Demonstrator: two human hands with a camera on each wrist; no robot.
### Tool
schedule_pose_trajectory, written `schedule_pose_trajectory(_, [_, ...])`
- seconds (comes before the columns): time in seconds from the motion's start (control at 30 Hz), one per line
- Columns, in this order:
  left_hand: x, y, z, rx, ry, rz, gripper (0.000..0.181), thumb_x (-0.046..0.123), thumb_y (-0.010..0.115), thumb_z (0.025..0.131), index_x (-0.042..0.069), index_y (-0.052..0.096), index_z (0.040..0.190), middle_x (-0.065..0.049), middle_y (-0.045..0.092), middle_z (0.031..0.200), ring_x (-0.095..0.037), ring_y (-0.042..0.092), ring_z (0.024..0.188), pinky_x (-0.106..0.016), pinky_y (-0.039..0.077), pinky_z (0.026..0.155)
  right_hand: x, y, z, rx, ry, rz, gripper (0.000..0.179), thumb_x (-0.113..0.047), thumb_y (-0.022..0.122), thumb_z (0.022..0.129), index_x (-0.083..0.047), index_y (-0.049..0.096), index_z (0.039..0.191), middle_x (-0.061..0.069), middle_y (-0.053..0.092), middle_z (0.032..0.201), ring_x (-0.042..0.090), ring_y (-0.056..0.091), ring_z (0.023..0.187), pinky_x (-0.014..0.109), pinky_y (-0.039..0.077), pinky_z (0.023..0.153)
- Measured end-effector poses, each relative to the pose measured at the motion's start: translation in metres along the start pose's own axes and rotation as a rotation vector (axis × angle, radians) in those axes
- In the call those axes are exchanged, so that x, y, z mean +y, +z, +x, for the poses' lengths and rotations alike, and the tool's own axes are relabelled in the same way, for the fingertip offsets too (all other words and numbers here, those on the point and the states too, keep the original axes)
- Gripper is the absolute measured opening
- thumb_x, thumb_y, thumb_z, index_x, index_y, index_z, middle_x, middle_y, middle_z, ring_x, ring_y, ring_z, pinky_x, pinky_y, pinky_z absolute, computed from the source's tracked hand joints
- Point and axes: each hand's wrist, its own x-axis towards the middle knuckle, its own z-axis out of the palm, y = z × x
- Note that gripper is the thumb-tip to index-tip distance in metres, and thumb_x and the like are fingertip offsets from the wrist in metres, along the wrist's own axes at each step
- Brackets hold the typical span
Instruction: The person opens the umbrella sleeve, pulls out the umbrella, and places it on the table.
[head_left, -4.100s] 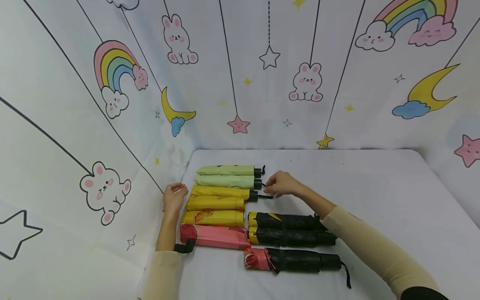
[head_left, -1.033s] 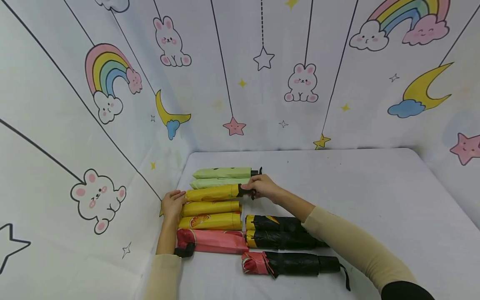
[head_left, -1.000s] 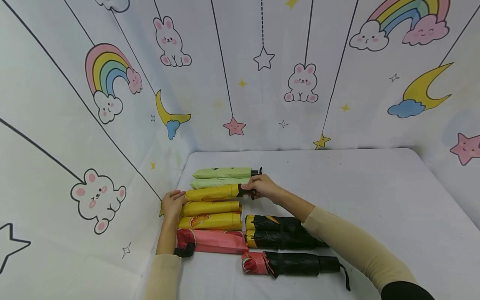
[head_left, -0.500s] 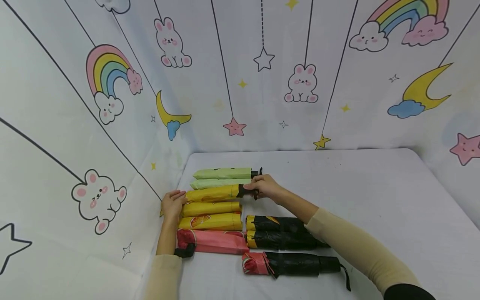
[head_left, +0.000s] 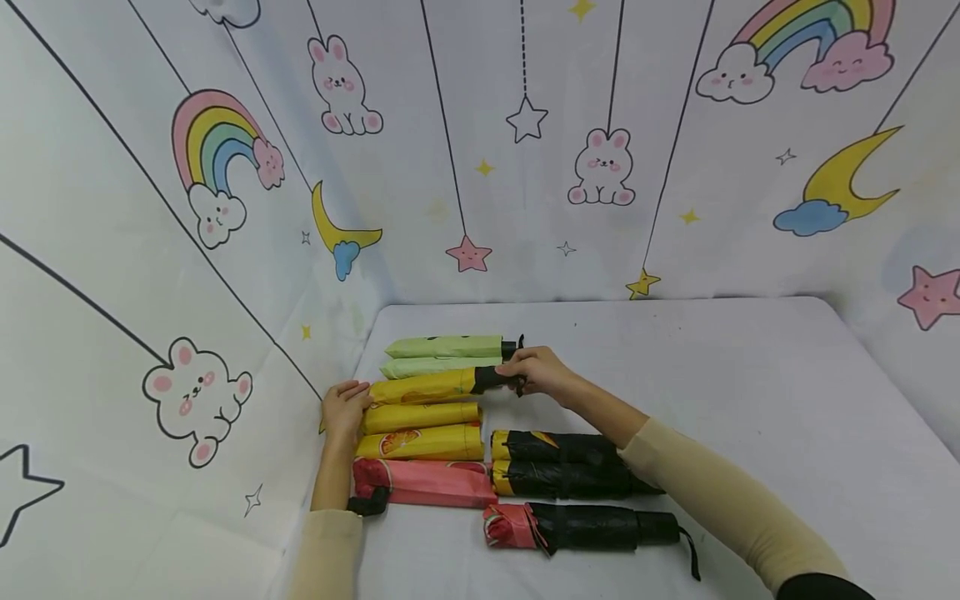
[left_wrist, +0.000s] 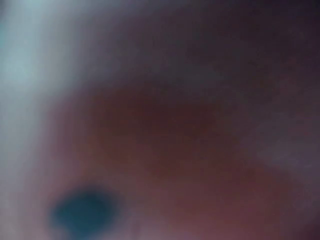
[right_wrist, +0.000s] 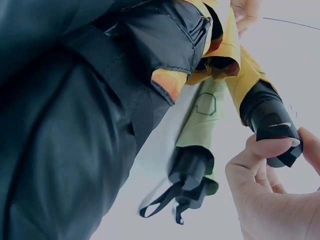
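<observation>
A folded yellow umbrella (head_left: 423, 386) lies between my hands in the head view, tilted slightly, its black handle (right_wrist: 270, 117) pointing right. With thumb and fingers my right hand (head_left: 542, 369) pinches the handle's end, where a black strap lies across it. My left hand (head_left: 345, 410) holds the umbrella's far left end with its fingertips; the left wrist view is a dark blur. Two green folded umbrellas (head_left: 442, 346) lie just behind. In front are two more yellow ones (head_left: 420, 442), their right ends showing no handle.
A pink umbrella (head_left: 442, 483) with its black handle at the left lies nearer the front. To the right are two black-and-yellow umbrellas (head_left: 562, 477) and one black-and-pink umbrella (head_left: 592, 527). White cloth (head_left: 712, 375) covers the table, with patterned cloth walls at the back and left.
Since about four seconds ago, my right hand has moved from beside the strap onto the handle, and my left hand has come to the umbrella's end. Lately the right hand shifts slightly right.
</observation>
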Motion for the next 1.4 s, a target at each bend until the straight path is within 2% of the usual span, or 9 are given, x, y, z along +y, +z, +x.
schedule_pose_trajectory(0.13, [-0.001, 0.0, 0.002, 0.011, 0.0, -0.004, 0.055, -0.009, 0.064, 0.096, -0.011, 0.041, 0.147, -0.031, 0.056, 0.144, -0.035, 0.058, 0.132, -0.01, 0.053, 0.077, -0.001, -0.002, -0.001, 0.008, 0.003, 0.009, 0.03, -0.033, 0.081, 0.092, -0.006, 0.069, 0.091, 0.017, 0.071, 0.09, 0.026, 0.064, 0.076, 0.05, 0.056, 0.078])
schedule_pose_trajectory(0.33, [-0.002, -0.001, 0.003, 0.022, 0.011, -0.004, 0.053, -0.009, 0.064, 0.096, -0.011, 0.044, 0.145, -0.031, 0.058, 0.141, -0.032, 0.06, 0.128, -0.011, 0.053, 0.077, 0.001, -0.005, -0.001, 0.036, 0.005, 0.022, 0.028, -0.032, 0.081, 0.092, -0.006, 0.071, 0.09, 0.013, 0.071, 0.091, 0.039, 0.068, 0.09, 0.049, 0.058, 0.079])
schedule_pose_trajectory(0.5, [-0.002, -0.001, 0.003, 0.007, 0.017, -0.009, 0.053, -0.009, 0.062, 0.097, -0.012, 0.042, 0.146, -0.032, 0.057, 0.142, -0.035, 0.058, 0.131, -0.01, 0.053, 0.076, 0.004, -0.009, -0.002, 0.041, 0.008, 0.022, 0.028, -0.031, 0.08, 0.093, -0.005, 0.07, 0.091, 0.013, 0.07, 0.094, 0.032, 0.069, 0.087, 0.053, 0.058, 0.084])
schedule_pose_trajectory(0.67, [-0.002, -0.001, 0.002, 0.006, 0.018, 0.001, 0.052, -0.008, 0.062, 0.098, -0.012, 0.041, 0.146, -0.032, 0.057, 0.142, -0.036, 0.058, 0.131, -0.009, 0.052, 0.075, 0.004, -0.012, -0.004, 0.034, 0.015, 0.014, 0.03, -0.033, 0.08, 0.092, -0.005, 0.072, 0.098, 0.012, 0.07, 0.096, 0.037, 0.068, 0.093, 0.056, 0.055, 0.091])
schedule_pose_trajectory(0.8, [-0.001, -0.001, 0.002, 0.002, 0.024, 0.003, 0.052, -0.007, 0.063, 0.098, -0.012, 0.041, 0.146, -0.032, 0.057, 0.142, -0.036, 0.058, 0.131, -0.009, 0.051, 0.075, 0.002, -0.015, -0.006, 0.037, 0.011, 0.007, 0.03, -0.035, 0.08, 0.093, -0.006, 0.073, 0.1, 0.013, 0.071, 0.098, 0.041, 0.067, 0.096, 0.055, 0.056, 0.091])
schedule_pose_trajectory(0.93, [-0.002, 0.0, 0.003, 0.008, 0.023, 0.013, 0.052, -0.007, 0.063, 0.098, -0.011, 0.042, 0.146, -0.031, 0.057, 0.142, -0.036, 0.058, 0.132, -0.009, 0.051, 0.075, 0.0, -0.018, -0.008, 0.038, 0.015, 0.03, 0.027, -0.032, 0.08, 0.093, -0.006, 0.071, 0.095, 0.02, 0.071, 0.1, 0.037, 0.067, 0.091, 0.057, 0.055, 0.09])
schedule_pose_trajectory(1.03, [-0.002, 0.001, 0.004, 0.013, 0.016, 0.018, 0.052, -0.007, 0.062, 0.098, -0.01, 0.043, 0.146, -0.031, 0.058, 0.142, -0.037, 0.058, 0.132, -0.009, 0.051, 0.075, -0.001, -0.019, -0.011, 0.038, 0.01, 0.035, 0.027, -0.031, 0.079, 0.094, -0.005, 0.07, 0.093, 0.021, 0.071, 0.098, 0.029, 0.066, 0.083, 0.056, 0.056, 0.088])
schedule_pose_trajectory(1.27, [-0.001, 0.0, 0.003, 0.022, 0.01, 0.021, 0.054, -0.007, 0.063, 0.097, -0.009, 0.042, 0.147, -0.028, 0.058, 0.142, -0.034, 0.058, 0.131, -0.009, 0.049, 0.075, 0.002, -0.024, -0.015, 0.041, 0.0, 0.052, 0.026, -0.028, 0.076, 0.096, -0.002, 0.07, 0.094, 0.019, 0.071, 0.093, 0.027, 0.064, 0.079, 0.047, 0.057, 0.078])
schedule_pose_trajectory(1.4, [0.0, -0.001, 0.002, 0.008, 0.016, 0.018, 0.054, -0.008, 0.062, 0.097, -0.01, 0.041, 0.147, -0.029, 0.058, 0.143, -0.035, 0.058, 0.131, -0.009, 0.05, 0.076, 0.005, -0.027, -0.016, 0.045, -0.006, 0.058, 0.026, -0.028, 0.076, 0.096, -0.003, 0.07, 0.094, 0.013, 0.07, 0.087, 0.025, 0.063, 0.076, 0.047, 0.057, 0.077])
